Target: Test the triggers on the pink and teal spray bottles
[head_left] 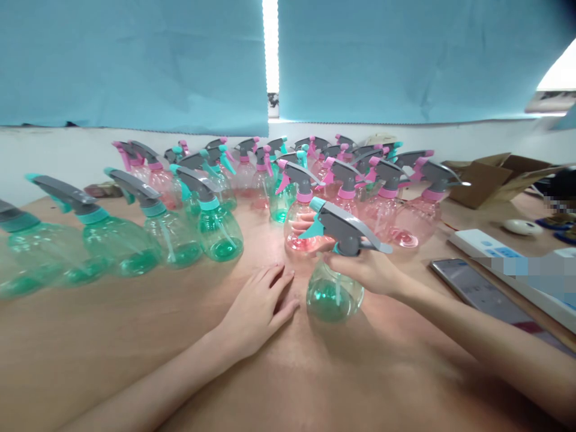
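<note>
My right hand (360,267) is wrapped round the neck of a green spray bottle (335,294) with a grey and teal trigger head, upright at the centre right. Left of that bottle, my left hand (258,300) rests on the wooden table (180,354), fingers apart and holding nothing. A row of green spray bottles (220,234) stands on the left. Just behind the held bottle are pink spray bottles (303,213) with grey and pink heads.
More pink and green bottles (245,168) crowd the back near the wall. At the right lie a phone (477,294), a long white box (508,270) and a white mouse (522,227). Behind them stands an open cardboard box (490,180).
</note>
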### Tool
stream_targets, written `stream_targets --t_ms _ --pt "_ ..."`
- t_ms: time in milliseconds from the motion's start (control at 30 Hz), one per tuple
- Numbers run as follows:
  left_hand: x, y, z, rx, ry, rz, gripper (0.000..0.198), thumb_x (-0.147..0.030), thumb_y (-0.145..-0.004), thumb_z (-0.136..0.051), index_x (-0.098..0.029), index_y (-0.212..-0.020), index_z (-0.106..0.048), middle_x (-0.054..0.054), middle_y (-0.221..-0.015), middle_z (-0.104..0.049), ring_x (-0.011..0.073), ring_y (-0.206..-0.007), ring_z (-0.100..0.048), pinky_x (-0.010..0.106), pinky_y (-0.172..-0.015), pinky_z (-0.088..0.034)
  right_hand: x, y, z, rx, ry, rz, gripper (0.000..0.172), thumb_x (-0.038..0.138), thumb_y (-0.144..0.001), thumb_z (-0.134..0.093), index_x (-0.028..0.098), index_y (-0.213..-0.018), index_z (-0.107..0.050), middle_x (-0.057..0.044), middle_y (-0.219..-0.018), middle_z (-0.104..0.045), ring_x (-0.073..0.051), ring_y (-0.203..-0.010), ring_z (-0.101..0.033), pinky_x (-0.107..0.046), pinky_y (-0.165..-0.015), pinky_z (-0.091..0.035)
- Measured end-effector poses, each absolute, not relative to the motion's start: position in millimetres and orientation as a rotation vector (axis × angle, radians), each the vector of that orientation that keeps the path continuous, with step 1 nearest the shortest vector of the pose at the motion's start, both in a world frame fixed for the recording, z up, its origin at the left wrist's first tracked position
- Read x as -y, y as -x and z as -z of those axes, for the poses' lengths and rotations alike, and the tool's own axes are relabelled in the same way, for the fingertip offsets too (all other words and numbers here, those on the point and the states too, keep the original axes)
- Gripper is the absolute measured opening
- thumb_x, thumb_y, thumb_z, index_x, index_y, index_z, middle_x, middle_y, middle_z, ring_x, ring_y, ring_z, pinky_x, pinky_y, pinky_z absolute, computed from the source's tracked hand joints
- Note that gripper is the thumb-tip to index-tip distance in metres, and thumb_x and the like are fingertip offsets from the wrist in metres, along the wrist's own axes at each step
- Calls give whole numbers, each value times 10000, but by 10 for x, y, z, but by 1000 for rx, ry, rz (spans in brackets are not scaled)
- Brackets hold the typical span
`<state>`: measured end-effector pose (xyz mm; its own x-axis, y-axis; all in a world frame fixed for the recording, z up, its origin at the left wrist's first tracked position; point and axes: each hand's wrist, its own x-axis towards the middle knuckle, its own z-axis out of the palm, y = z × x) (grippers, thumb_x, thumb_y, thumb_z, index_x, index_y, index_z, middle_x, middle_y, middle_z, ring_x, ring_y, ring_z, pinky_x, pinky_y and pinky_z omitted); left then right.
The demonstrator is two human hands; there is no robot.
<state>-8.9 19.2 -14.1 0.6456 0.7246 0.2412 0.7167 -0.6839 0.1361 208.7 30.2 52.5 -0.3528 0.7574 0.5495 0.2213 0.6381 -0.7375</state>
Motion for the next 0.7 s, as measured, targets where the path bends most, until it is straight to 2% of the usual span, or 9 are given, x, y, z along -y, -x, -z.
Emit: stream_targets --t_ms 100,333,700 --pt "-194 87 131 -1238 -2820 -420 463 -416 -963 -479 -123 -1320 -511 175 -1381 -493 332 -1267 -458 494 -1029 -398 -299 -2087 -531 1884 785 -696 419 81 -717 -493 250 -1071 -639 -15 -1036 -694 -217 -1011 -652 -379 -889 -526" --pt "-198 74 109 -1235 -2822 -410 454 -413 -964 -478 -130 -1318 -511 171 -1380 -494 326 -1265 -456 494 -1021 -403 -279 -2086 -557 1875 880 -654 289 185 -742 -519 256 -981 -665 9 -694 -650 -200 -740 -651 -359 -751 -545" --pt "-195 75 117 -1235 -2798 -418 446 -419 -963 -468 -143 -1310 -518 160 -1373 -506 320 -1258 -464 499 -1019 -403 -277 -2076 -571 1883 866 -636 317 165 -726 -506 251 -982 -673 11 -706 -651 -173 -678 -621 -353 -755 -536"
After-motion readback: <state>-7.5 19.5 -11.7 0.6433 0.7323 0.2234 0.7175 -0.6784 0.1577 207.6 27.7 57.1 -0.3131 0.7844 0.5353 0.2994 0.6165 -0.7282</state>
